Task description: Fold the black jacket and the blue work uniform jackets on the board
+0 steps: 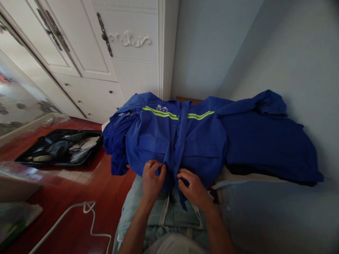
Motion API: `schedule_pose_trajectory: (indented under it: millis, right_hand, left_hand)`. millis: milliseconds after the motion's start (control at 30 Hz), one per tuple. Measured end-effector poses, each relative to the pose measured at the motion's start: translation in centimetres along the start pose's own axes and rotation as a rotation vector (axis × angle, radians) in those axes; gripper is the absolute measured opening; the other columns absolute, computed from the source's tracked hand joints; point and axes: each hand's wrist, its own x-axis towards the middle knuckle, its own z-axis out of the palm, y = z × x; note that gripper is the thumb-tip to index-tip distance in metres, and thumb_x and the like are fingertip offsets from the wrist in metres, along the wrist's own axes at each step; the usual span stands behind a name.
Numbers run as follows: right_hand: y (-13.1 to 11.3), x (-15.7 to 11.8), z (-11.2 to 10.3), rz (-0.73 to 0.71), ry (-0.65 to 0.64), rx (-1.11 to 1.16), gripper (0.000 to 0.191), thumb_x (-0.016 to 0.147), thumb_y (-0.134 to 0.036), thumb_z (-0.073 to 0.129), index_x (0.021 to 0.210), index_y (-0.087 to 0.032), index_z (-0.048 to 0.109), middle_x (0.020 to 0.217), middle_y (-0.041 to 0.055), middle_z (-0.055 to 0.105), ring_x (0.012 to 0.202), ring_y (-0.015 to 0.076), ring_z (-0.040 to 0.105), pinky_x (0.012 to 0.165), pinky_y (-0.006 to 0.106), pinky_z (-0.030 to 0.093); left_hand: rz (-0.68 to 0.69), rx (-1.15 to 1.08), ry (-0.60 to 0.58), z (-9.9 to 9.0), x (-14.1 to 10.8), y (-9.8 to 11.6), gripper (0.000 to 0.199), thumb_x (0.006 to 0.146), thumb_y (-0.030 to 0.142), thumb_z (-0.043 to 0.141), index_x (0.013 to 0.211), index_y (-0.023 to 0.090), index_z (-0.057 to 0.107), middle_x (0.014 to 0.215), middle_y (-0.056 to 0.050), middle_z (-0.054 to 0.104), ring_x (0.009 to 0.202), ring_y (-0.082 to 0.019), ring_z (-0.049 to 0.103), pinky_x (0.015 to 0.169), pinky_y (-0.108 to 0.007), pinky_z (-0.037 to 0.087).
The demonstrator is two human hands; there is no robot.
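Open black suitcase [59,147] on red wood floor [79,197], far L. L hand [152,178] w/ ring pinches L front edge of blue cotton work jacket w/ yellow reflective stripes [156,141], spread on bed [278,215]. R hand [192,187] pinches R front edge, just beside.

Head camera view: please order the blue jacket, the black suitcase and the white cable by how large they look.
1. Blue jacket, held at its front opening by the left hand and right hand.
2. Black suitcase.
3. White cable, thin, though nearer the camera.
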Motion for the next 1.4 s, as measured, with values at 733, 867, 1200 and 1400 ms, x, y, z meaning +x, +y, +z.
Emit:
schedule_pose_trajectory:
  millis: [733, 867, 1200, 1400]
  right_hand:
    - [3.6, 1.4, 3.1, 0.257, 0.295, 0.459, 0.038, 0.080, -0.036, 0.063, 0.114, -0.019, 0.064, 0.091, 0.0059, 0.069, 0.079, 0.0178, 0.065, 0.066, 0.028, 0.053]
    - [3.4, 1.2, 2.6, 0.231, 0.298, 0.491, 0.029, 0.079, -0.038, 0.063, 0.100, -0.019, 0.071, 0.088, 0.0057, 0.070, 0.079, 0.0183, 0.065, 0.068, 0.028, 0.053]
    - [3.5, 1.6, 2.5, 0.307, 0.319, 0.404, 0.029, 0.075, -0.029, 0.054, 0.093, -0.020, 0.076, 0.090, 0.0056, 0.075, 0.083, 0.0229, 0.068, 0.078, 0.035, 0.054]
    - [2.3, 2.5, 2.6, 0.193, 0.336, 0.141, 0.027, 0.086, -0.039, 0.058, 0.088, -0.018, 0.074, 0.083, 0.0071, 0.069, 0.075, 0.0196, 0.063, 0.071, 0.030, 0.048]
  left_hand:
    - [-0.072, 0.034, -0.092, 0.7, -0.5, -0.3, 0.021, 0.092, 0.025, 0.052, 0.110, 0.021, 0.061, 0.088, -0.004, 0.073, 0.076, -0.018, 0.068, 0.069, -0.028, 0.050]
    - [0.005, 0.145, -0.115, 0.7, -0.6, -0.2, 0.020, 0.093, 0.017, 0.044, 0.098, 0.022, 0.062, 0.087, -0.004, 0.070, 0.076, -0.019, 0.067, 0.068, -0.029, 0.049]
    - [0.103, 0.101, -0.160, 1.3, -0.4, -0.8, 0.027, 0.087, 0.014, 0.047, 0.098, 0.020, 0.071, 0.094, -0.007, 0.067, 0.085, -0.020, 0.064, 0.081, -0.034, 0.052]
    - [0.044, -0.077, -0.130, 1.2, 0.3, 0.3, 0.014, 0.085, 0.024, 0.059, 0.090, 0.020, 0.071, 0.085, -0.004, 0.066, 0.076, -0.016, 0.063, 0.074, -0.029, 0.052]
